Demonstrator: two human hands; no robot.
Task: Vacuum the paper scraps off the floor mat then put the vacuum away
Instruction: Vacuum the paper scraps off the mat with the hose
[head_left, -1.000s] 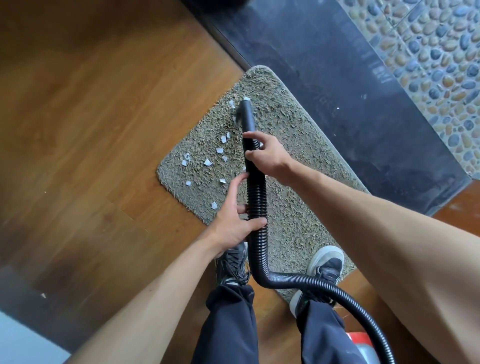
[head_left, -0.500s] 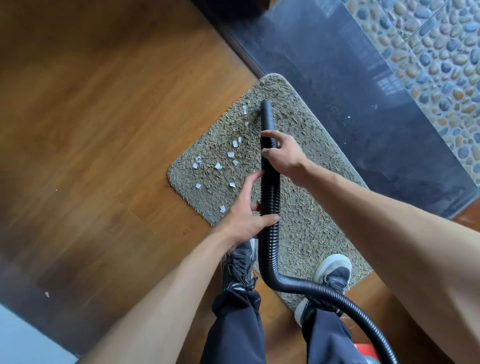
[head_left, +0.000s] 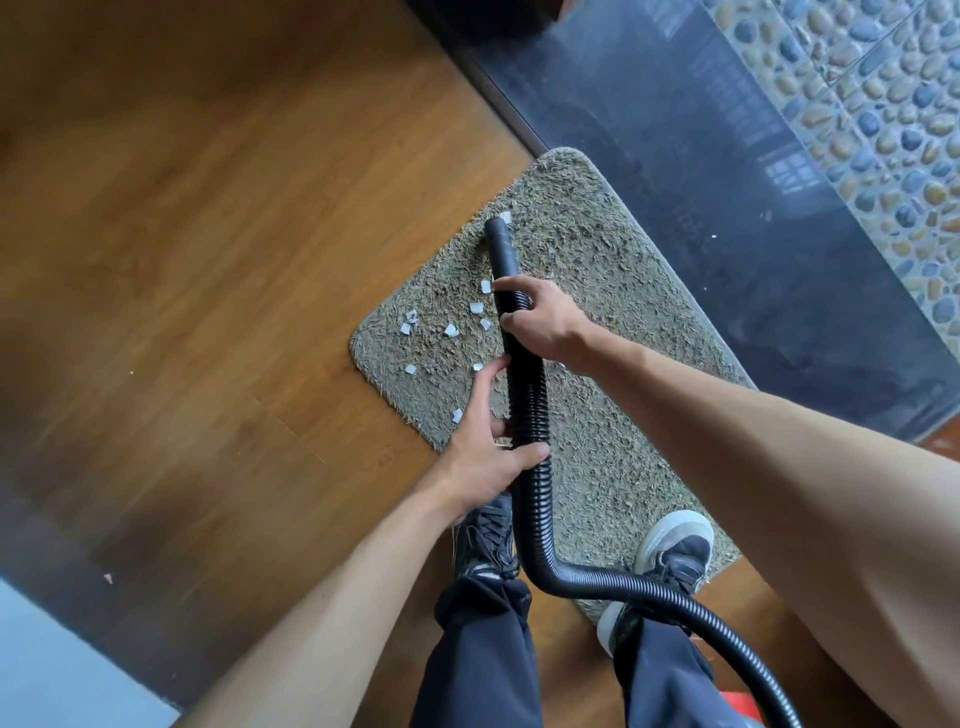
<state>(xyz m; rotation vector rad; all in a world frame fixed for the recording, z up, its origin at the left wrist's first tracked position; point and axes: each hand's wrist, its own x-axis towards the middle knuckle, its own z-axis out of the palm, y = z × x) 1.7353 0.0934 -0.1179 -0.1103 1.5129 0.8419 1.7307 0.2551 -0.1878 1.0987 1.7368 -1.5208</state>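
Pale corner (head_left: 47, 670): bottom left, butting against the wood.
Floor (head_left: 208, 260): brown wood planks, filling the whole left side.
Stray scrap (head_left: 108, 578): alone on the wood, well apart from the mat.
Scraps (head_left: 451, 330): white bits scattered over the mat's left part, nearly all left of the hose; one more right at the nozzle tip.
Mat (head_left: 623, 415): shaggy grey-green, lying slantwise, its far edge against the dark strip.
Left hand (head_left: 480, 457): low on the hose, grip curled round the ribs, thumb across the front, index finger stretched up alongside.
Left shoe (head_left: 485, 540): dark, laced, at the mat's near edge, just under the left hand.
Hose (head_left: 530, 405): black and ribbed, running down between both hands, bending between the shoes, crossing in front of the right shoe and off toward the bottom right.
Nozzle (head_left: 497, 228): smooth black tube, tip down on the mat's far part.
Right hand (head_left: 540, 322): higher up, grip clamped round the hose where smooth tube meets ribs, fingers curled over the top.
Right shoe (head_left: 675, 551): white toe, dark upper, planted on the mat's near corner.
Dark strip (head_left: 727, 234): glossy black slab beyond the mat.
Pebbles (head_left: 883, 130): mixed stones set in the ground, top right.
Red patch (head_left: 740, 701): bottom edge, beside the hose; too little showing to tell more.
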